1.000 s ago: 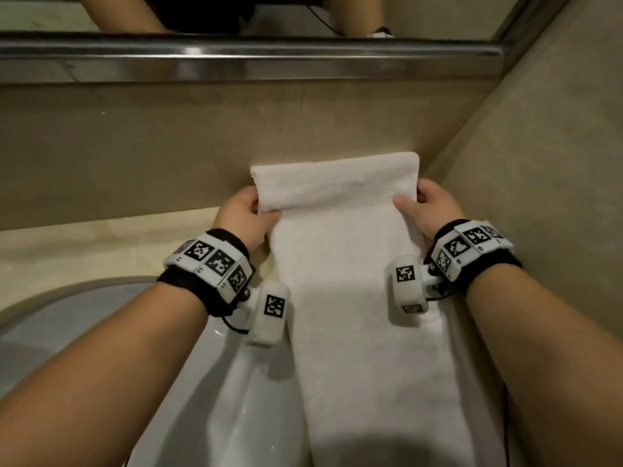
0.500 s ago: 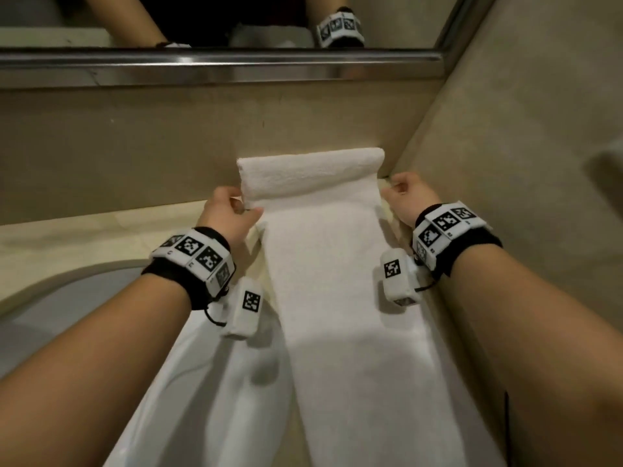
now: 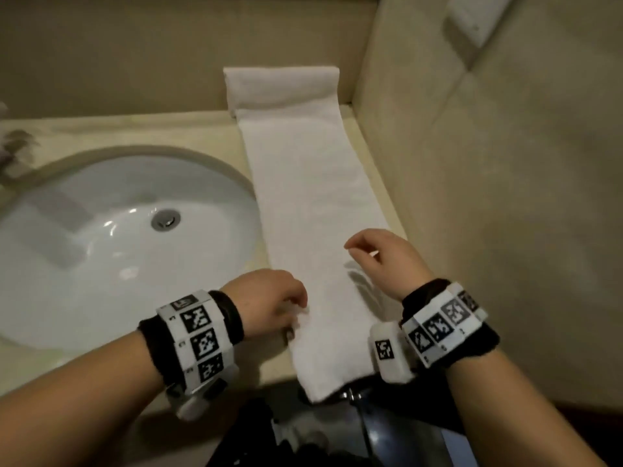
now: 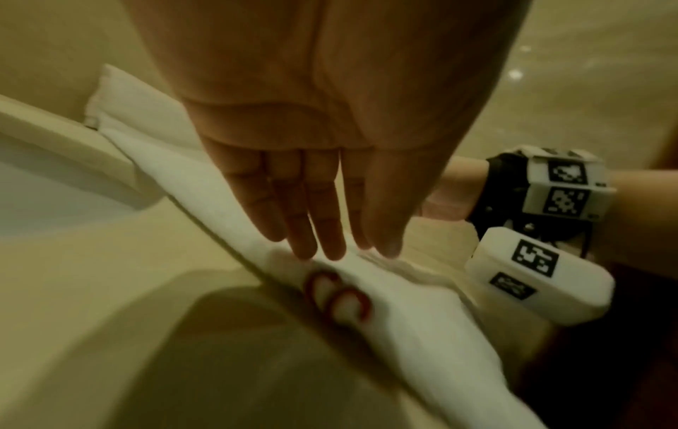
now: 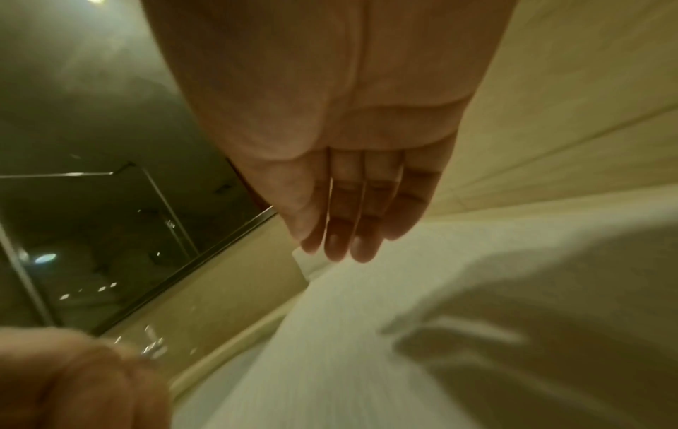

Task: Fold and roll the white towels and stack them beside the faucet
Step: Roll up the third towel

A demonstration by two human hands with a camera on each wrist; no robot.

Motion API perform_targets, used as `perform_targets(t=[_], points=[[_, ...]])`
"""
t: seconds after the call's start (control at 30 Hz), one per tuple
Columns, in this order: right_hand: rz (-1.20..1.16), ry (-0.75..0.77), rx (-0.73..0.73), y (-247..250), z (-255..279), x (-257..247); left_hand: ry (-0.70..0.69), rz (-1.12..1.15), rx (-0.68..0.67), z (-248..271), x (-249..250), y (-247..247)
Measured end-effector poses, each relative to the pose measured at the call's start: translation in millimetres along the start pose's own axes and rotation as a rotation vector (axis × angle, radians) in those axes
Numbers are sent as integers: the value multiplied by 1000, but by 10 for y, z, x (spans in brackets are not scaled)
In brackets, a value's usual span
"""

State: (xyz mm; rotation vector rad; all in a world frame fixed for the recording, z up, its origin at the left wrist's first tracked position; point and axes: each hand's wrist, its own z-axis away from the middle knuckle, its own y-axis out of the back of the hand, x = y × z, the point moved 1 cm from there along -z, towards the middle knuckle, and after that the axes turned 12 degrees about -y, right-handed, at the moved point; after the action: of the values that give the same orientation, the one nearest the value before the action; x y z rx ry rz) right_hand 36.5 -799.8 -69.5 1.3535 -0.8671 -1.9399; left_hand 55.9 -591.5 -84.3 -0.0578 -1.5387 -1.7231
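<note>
Both hands had left the rolled far end of the white towel (image 3: 303, 183) and come back to its near end at the counter's (image 3: 202, 129) front edge, beside the sink (image 3: 101, 230). The left hand (image 3: 269, 298) touched the towel's left edge with straight fingers; the right hand (image 3: 384, 261) hovered above it, fingers loose, holding nothing.

White towel (image 3: 313, 210), white basin (image 3: 111, 244), beige counter (image 3: 202, 129), black-and-white checked wristbands (image 3: 199, 335).

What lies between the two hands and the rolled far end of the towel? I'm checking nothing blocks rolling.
Only flat white towel, bare from both hands to the rolled end, in the head view.
</note>
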Motion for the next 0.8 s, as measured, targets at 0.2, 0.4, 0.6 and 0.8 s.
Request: perform_targets(t=[0.2, 0.4, 0.6, 0.8], points=[[137, 3, -126, -435, 783, 509, -176, -249, 45, 304, 474, -569], [306, 148, -116, -581, 1022, 623, -83, -517, 110, 284, 657, -802], [389, 230, -55, -719, 1084, 560, 39, -153, 304, 332, 485, -746], [387, 239, 11, -578, 1030, 608, 219, 91, 435, 651, 233, -739]])
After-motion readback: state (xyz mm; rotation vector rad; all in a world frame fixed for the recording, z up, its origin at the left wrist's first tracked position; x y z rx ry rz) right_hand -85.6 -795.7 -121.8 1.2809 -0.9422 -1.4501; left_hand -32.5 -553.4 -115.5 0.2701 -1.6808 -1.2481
